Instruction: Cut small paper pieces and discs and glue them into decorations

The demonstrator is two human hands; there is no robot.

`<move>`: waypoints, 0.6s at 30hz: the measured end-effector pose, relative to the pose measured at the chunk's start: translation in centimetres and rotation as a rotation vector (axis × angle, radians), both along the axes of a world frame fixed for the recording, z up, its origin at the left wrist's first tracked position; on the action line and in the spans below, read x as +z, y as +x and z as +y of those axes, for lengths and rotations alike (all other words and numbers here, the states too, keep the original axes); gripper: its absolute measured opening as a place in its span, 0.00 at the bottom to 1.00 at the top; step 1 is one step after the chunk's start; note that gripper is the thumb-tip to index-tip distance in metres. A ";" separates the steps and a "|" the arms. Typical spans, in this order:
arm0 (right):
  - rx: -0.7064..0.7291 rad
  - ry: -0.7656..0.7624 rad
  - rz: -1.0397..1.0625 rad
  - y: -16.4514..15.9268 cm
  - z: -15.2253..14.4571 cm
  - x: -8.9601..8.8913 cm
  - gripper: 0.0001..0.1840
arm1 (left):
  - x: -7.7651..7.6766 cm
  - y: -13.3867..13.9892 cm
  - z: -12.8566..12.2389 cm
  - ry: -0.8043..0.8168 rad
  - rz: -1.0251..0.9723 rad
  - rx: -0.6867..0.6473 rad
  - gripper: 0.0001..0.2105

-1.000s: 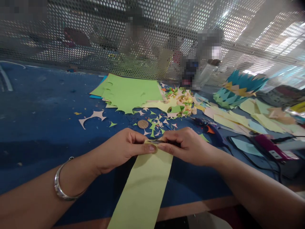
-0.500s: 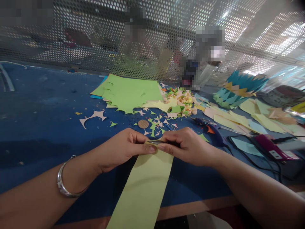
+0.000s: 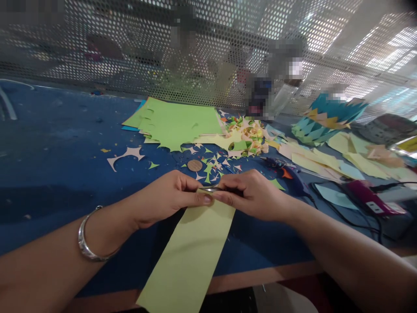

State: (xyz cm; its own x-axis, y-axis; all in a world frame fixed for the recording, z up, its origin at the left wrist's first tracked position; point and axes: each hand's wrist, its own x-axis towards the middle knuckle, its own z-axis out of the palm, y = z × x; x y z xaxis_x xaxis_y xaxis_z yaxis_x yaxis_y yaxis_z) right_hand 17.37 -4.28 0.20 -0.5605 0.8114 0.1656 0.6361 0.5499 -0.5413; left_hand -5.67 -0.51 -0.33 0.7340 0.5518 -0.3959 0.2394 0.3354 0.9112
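Note:
A long pale yellow-green paper strip [image 3: 192, 248] runs from between my hands down over the table's front edge. My left hand [image 3: 172, 193] pinches its far end between thumb and fingers. In my closed right hand [image 3: 250, 195] is a slim metal tool [image 3: 211, 189] with a shiny pointed tip and a darker body. It lies across the strip's far end, its tip reaching my left fingertips. Fingers hide most of the tool, so its exact kind cannot be made out. The paper's far edge appears bent up against it.
Beyond my hands lie green paper sheets [image 3: 179, 121], paper scraps [image 3: 213, 167], a round wooden disc [image 3: 194, 165] and a pile of curled paper pieces [image 3: 247, 137]. To the right are a blue glue gun [image 3: 293, 178], a purple power strip [image 3: 371, 198], cords and a blue paper basket [image 3: 325, 119].
The strip's near end has come up into view and swung slightly left. More of the metal tip shows between my fingers. Both hands keep their grip and sit slightly higher in view.

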 end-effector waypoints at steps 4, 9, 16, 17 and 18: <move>-0.010 0.005 -0.018 0.0 0.1 -0.4 0.23 | 0.0 0.1 -0.2 0.002 0.015 0.006 0.06; -0.071 0.039 -0.037 0.5 0.2 -0.8 0.23 | 0.5 -0.5 0.0 0.107 0.127 -0.007 0.09; -0.266 0.061 -0.076 1.3 0.6 -0.8 0.23 | 3.1 -3.9 2.3 0.786 0.583 0.089 0.15; -0.291 0.067 -0.105 1.4 0.7 -0.8 0.23 | 3.4 -4.5 2.6 0.849 0.661 0.146 0.14; -0.315 0.078 -0.136 1.5 0.8 -0.9 0.24 | 3.6 -5.1 3.0 0.918 0.725 0.191 0.13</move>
